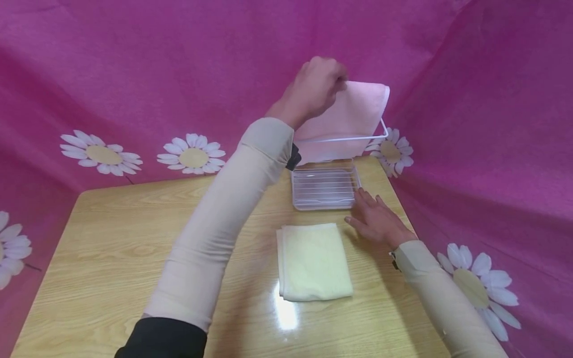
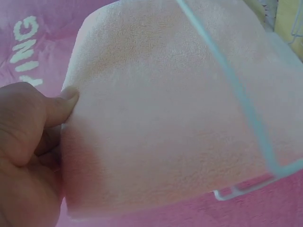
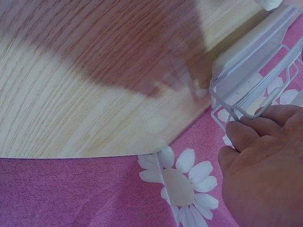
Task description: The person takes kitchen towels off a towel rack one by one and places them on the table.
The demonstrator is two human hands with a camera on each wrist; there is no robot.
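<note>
My left hand (image 1: pixel 315 87) is raised over the back of the table and pinches the top edge of a pink towel (image 1: pixel 362 107) between thumb and fingers. The pink towel hangs at the upper bar of a white wire rack (image 1: pixel 385 130); the left wrist view shows the bar crossing the face of the cloth (image 2: pixel 137 118). Below it, the rack's wire shelf stands over a clear tray (image 1: pixel 309 205). My right hand (image 1: pixel 378 221) has its fingers extended against the rack's right side; in the right wrist view its fingertips (image 3: pixel 244 135) touch the wire frame.
A folded pale yellow towel (image 1: pixel 315 263) lies on the wooden table (image 1: pixel 116 253) in front of the rack. Pink cloth with white daisies (image 1: pixel 192 156) hangs behind and beside the table. The rack stands near the table's back right corner.
</note>
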